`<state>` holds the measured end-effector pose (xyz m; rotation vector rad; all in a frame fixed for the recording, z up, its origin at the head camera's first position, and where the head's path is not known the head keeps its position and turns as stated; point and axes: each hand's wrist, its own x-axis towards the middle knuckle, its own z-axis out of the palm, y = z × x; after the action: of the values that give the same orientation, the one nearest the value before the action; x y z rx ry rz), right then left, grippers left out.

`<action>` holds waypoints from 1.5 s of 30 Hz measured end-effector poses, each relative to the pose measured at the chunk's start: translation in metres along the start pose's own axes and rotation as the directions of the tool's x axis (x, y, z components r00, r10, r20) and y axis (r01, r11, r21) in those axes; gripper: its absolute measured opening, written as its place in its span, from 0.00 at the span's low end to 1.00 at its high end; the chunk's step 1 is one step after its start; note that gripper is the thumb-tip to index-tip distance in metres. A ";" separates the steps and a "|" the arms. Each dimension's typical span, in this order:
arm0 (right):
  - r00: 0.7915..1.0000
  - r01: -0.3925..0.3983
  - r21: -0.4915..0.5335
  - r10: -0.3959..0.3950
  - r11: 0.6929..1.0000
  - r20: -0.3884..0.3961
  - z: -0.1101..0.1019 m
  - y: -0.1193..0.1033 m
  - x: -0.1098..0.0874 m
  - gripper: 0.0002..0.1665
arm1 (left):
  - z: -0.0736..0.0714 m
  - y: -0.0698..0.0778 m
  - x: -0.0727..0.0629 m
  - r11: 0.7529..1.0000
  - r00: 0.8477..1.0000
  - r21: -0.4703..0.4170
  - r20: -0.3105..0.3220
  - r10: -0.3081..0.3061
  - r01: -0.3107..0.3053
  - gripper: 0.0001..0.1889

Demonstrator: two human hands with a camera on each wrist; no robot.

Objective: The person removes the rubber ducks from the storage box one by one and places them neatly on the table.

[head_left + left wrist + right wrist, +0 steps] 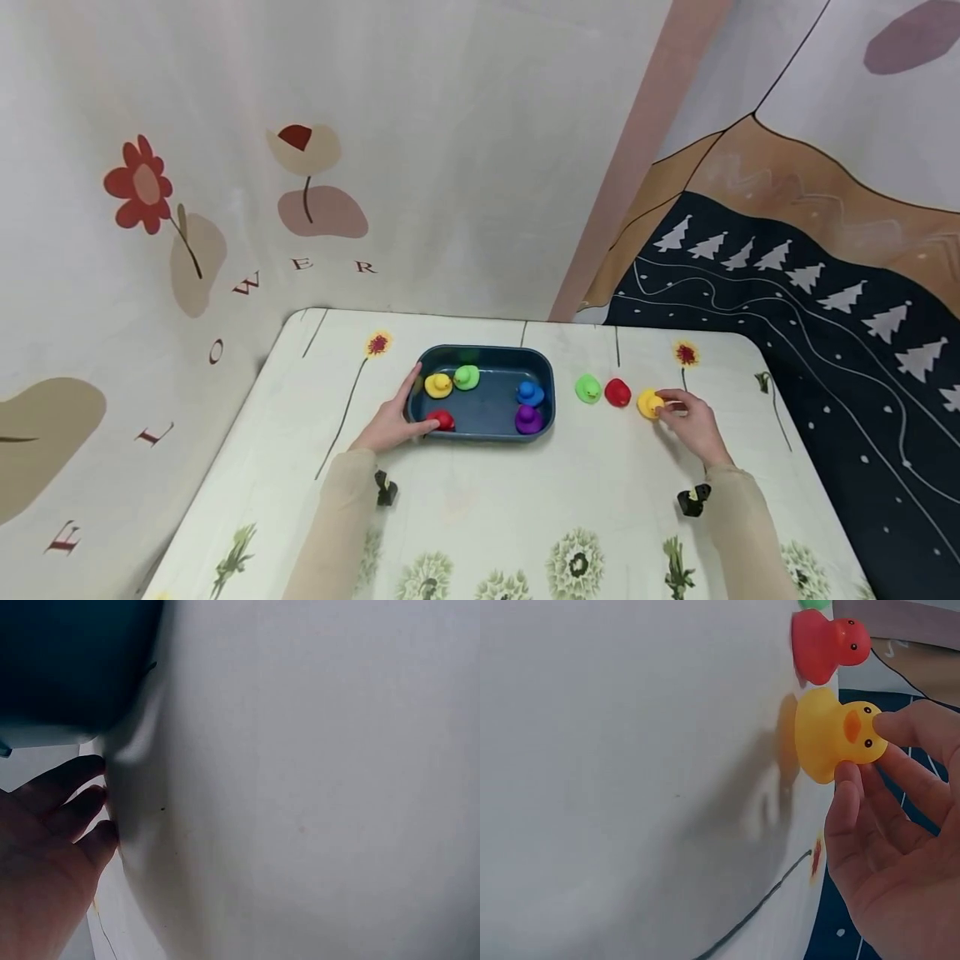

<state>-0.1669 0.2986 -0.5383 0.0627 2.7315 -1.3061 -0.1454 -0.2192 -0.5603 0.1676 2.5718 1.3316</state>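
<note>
My right hand (686, 418) pinches a yellow rubber duck (825, 739) by its head, thumb on one side and fingertips on the other. A red duck (821, 646) sits beside it, and a green duck (588, 388) is further left. At the left end of the dark blue tray (483, 435) rests my left hand (392, 419). Its fingers are spread along the outer side, and its thumb lies over the front rim by a red duck (443, 418). The left wrist view shows three loosely extended fingers (56, 799) beside the tray's wall.
Inside the tray, another yellow duck (438, 385) and green duck (467, 377) sit at the left, blue (530, 393) and purple ducks (528, 419) at the right. A flower-printed cloth (480, 508) covers the table. Printed curtains (465, 167) hang behind it.
</note>
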 end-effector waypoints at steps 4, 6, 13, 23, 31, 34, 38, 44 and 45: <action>1.000 -0.009 -0.010 0.010 1.000 0.010 -0.001 0.002 0.008 0.21 | 0.001 -0.001 0.000 1.000 1.000 -0.005 0.002 0.003 -0.003 0.55; 1.000 -0.020 -0.007 0.021 1.000 0.018 -0.001 0.003 0.012 0.22 | 0.001 -0.001 0.001 1.000 1.000 -0.007 0.003 0.005 -0.005 0.54; 0.992 -0.120 0.080 0.118 0.990 0.039 0.003 0.012 0.015 0.25 | 0.001 -0.001 0.001 1.000 1.000 -0.005 0.002 0.000 0.000 0.55; 0.996 -0.092 0.081 0.091 0.992 0.017 0.006 0.011 0.018 0.23 | 0.000 -0.004 0.001 1.000 1.000 -0.005 -0.003 0.013 -0.013 0.55; 0.996 -0.085 0.098 0.086 0.992 -0.010 0.004 0.008 0.012 0.28 | 0.001 -0.003 0.001 1.000 1.000 -0.003 -0.004 0.021 -0.021 0.55; 0.996 -0.063 0.078 0.068 0.995 -0.061 0.002 0.005 0.009 0.28 | 0.001 -0.003 0.001 1.000 1.000 -0.001 0.001 0.022 -0.022 0.55; 0.993 -0.007 0.036 0.011 0.999 -0.115 0.000 -0.002 0.006 0.26 | 0.000 -0.001 0.000 1.000 1.000 -0.003 0.002 0.009 -0.009 0.55; 0.988 0.098 0.016 -0.096 0.995 -0.122 0.002 -0.016 0.002 0.22 | 0.000 -0.002 0.000 1.000 1.000 -0.008 -0.001 0.001 -0.001 0.54; 0.987 0.113 0.014 -0.110 0.994 -0.120 0.003 -0.019 0.002 0.22 | 0.000 -0.002 0.001 1.000 1.000 -0.008 -0.001 0.002 -0.002 0.54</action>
<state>-0.1700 0.2843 -0.5256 -0.0107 2.8593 -1.4031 -0.1460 -0.2202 -0.5618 0.1677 2.5681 1.3425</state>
